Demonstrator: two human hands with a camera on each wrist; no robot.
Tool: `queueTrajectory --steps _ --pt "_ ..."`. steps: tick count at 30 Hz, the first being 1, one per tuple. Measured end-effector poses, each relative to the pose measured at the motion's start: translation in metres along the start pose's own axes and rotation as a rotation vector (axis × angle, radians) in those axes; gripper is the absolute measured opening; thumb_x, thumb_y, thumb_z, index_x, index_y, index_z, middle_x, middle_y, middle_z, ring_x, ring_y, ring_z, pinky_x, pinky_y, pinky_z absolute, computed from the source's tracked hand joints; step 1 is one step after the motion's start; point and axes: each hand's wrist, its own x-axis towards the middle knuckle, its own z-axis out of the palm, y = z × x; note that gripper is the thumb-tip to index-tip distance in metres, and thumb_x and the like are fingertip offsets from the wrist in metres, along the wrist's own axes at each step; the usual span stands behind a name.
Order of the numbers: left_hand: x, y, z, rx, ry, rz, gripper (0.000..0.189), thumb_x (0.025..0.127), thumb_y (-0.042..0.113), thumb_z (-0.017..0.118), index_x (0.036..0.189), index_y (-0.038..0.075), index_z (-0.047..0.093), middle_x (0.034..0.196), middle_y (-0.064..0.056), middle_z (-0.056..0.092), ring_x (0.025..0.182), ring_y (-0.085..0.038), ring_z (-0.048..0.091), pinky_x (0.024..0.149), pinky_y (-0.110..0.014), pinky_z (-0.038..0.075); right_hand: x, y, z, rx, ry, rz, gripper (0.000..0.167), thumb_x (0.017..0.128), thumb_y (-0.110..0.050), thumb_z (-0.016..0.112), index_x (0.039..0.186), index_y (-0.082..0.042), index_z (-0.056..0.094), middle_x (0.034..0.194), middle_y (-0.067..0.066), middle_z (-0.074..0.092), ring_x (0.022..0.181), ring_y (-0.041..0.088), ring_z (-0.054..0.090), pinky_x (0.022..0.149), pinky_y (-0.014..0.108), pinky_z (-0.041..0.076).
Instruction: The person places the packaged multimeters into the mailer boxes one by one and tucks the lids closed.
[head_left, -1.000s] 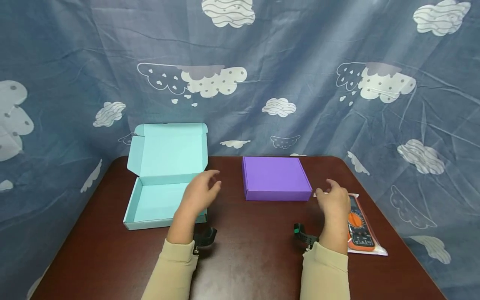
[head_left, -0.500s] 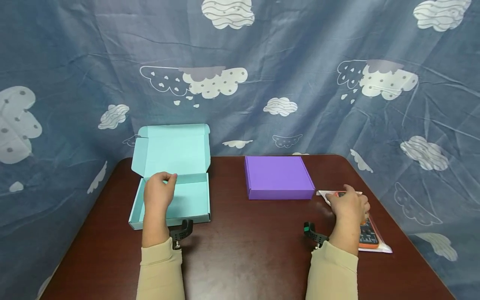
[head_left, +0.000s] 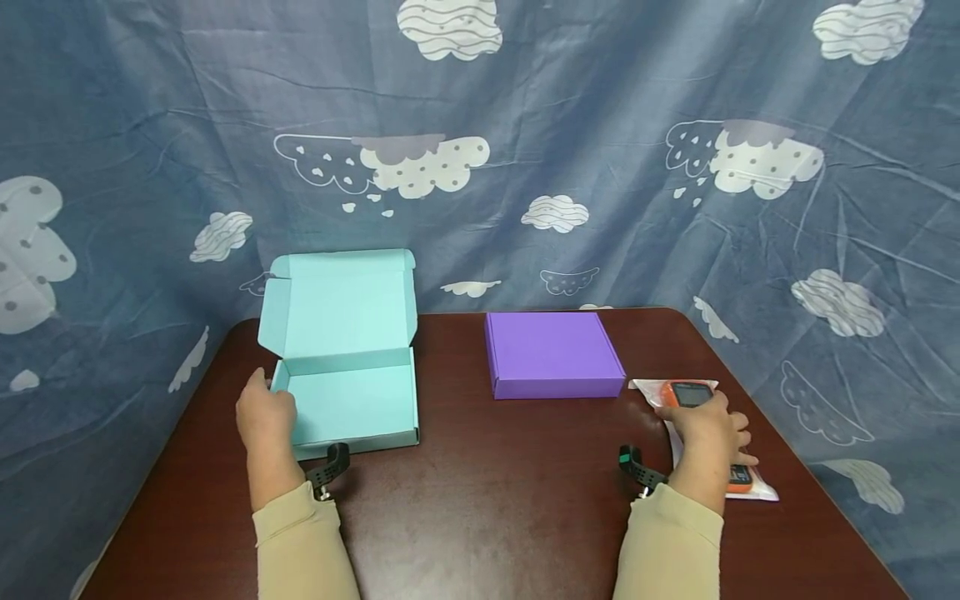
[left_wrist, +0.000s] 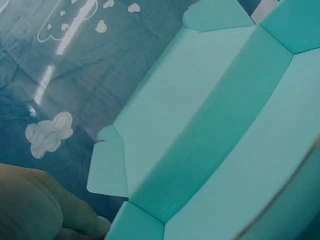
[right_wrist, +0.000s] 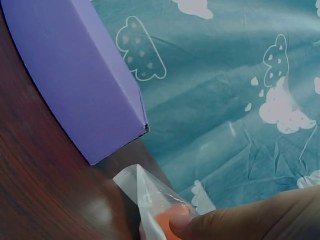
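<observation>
My left hand is at the left wall of an open teal cardboard box, whose lid stands raised at the back. In the left wrist view, fingers of this hand meet the outer side of the box near the lid hinge; other fingertips are hidden. On the right, my right hand grips an orange and black multimeter in a clear plastic bag. The thumb lies on one side, over the orange casing, and the fingers spread across the other side. The hand covers the multimeter's middle.
A closed purple box lies between the two hands, toward the back of the dark brown table. The bag's upper corner comes close to its right front corner. Behind the table hangs a blue cloth with white clouds.
My left hand has swept left, from the teal box's right side across it to its left wall. My right hand has moved right and closed over the bagged multimeter.
</observation>
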Motion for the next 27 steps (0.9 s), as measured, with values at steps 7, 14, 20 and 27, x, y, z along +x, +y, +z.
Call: queueTrajectory --steps 7,14,20,27 --pt "0.0 -0.005 0.002 0.007 0.022 -0.008 0.054 0.095 -0.006 0.042 0.149 -0.01 0.042 0.136 -0.035 0.052 0.126 -0.053 0.047 0.103 -0.069 0.038 0.006 0.008 0.003 -0.027 -0.009 0.089 0.106 0.086 -0.032 0.075 0.155 0.012 0.008 0.148 0.05 0.009 0.142 0.067 0.0 0.103 0.084 -0.007" --pt "-0.002 0.001 0.001 0.083 -0.177 0.05 0.056 0.095 -0.004 0.041 0.15 -0.013 0.038 0.136 -0.036 0.049 0.121 -0.05 0.047 0.097 -0.072 0.041 0.011 0.013 0.009 0.0 0.056 0.091 0.093 0.082 -0.021 0.073 0.151 0.013 0.02 0.141 0.049 0.021 0.138 0.068 0.013 0.1 0.085 -0.01" --pt "-0.003 0.009 0.003 0.086 -0.317 0.09 0.06 0.092 -0.006 0.041 0.151 -0.015 0.034 0.141 -0.037 0.044 0.12 -0.049 0.046 0.099 -0.068 0.042 0.012 0.014 0.01 0.02 0.085 0.122 0.089 0.083 -0.021 0.067 0.153 0.012 0.021 0.144 0.046 0.022 0.139 0.066 0.014 0.101 0.085 -0.011" --pt "-0.006 0.016 0.012 0.096 -0.401 0.178 0.056 0.089 -0.009 0.048 0.145 -0.016 0.044 0.126 -0.035 0.053 0.108 -0.043 0.054 0.087 -0.055 0.051 0.011 0.014 0.009 0.024 0.123 0.126 0.095 0.084 -0.026 0.071 0.157 0.006 0.019 0.148 0.044 0.023 0.141 0.065 0.014 0.101 0.084 -0.011"
